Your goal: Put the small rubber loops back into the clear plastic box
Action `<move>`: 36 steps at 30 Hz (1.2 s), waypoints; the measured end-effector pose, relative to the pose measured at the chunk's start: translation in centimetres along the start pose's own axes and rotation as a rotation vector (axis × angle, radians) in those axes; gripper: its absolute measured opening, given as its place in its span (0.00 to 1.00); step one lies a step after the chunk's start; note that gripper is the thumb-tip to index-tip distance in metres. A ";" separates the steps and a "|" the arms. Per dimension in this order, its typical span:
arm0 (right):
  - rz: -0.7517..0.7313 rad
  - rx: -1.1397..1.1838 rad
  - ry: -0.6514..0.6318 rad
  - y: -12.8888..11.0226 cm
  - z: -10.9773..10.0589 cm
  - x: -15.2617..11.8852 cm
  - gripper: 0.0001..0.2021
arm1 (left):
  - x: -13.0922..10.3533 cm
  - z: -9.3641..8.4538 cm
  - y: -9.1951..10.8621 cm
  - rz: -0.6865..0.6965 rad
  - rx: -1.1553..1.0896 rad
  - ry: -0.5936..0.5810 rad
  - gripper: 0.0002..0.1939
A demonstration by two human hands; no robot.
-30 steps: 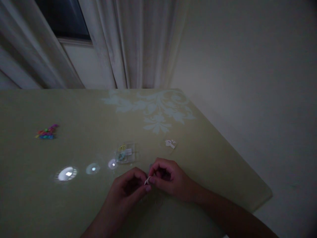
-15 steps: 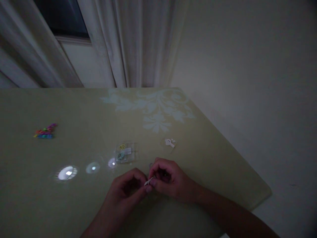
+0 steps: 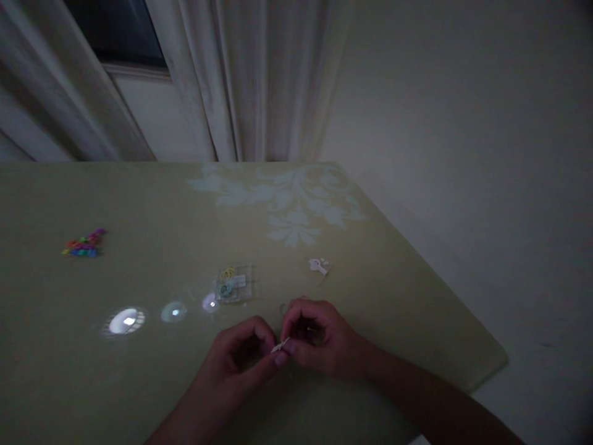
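Observation:
Between the fingertips of both hands is a small pale twisted strand (image 3: pixel 280 346), too small and dim to name more exactly. My left hand (image 3: pixel 243 358) pinches its left end between thumb and forefinger. My right hand (image 3: pixel 322 340) pinches the other end, its thumb close to the left fingertips. Just beyond the hands sits a clear plastic box (image 3: pixel 250 290) with yellow and pale blue-green rings inside. To its right lies a white flat piece (image 3: pixel 317 266), with small white bits beside it.
A cluster of small bright pieces (image 3: pixel 84 244) in several colours lies at the table's left. The glossy table (image 3: pixel 152 210) reflects round lights and carries a pale leaf pattern near its back right corner. Curtains (image 3: pixel 259 80) hang behind, and a wall (image 3: pixel 463 154) stands at the right.
The pinching fingertips and the pale strand have shifted slightly to the right and down. The strand sits at a slightly different angle. The other things stay where they were.

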State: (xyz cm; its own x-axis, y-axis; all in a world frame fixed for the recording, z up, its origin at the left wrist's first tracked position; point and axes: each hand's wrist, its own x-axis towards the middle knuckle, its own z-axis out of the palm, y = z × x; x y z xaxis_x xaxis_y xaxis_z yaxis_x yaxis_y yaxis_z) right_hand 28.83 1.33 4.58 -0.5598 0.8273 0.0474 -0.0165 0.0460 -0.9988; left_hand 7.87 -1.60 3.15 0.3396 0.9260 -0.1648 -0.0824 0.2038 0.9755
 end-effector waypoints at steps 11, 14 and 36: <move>0.055 0.026 -0.023 0.1 -0.2 -0.1 0.07 | 0.0 -0.2 -0.6 -0.007 -0.050 -0.034 0.16; 0.058 0.028 -0.025 0.0 -0.2 -0.1 0.07 | -0.1 -0.3 -0.5 -0.010 -0.046 -0.022 0.14; 0.037 0.045 0.051 0.0 -0.3 0.0 0.11 | 0.0 -0.4 1.3 -0.001 0.112 0.105 0.12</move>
State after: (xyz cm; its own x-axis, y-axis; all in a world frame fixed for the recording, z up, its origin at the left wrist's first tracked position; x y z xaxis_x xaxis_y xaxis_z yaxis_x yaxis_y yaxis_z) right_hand 29.13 1.49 4.61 -0.5180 0.8553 0.0098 -0.0346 -0.0095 -0.9994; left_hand 7.42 -1.22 4.37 0.2394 0.9551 -0.1744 0.0249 0.1735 0.9845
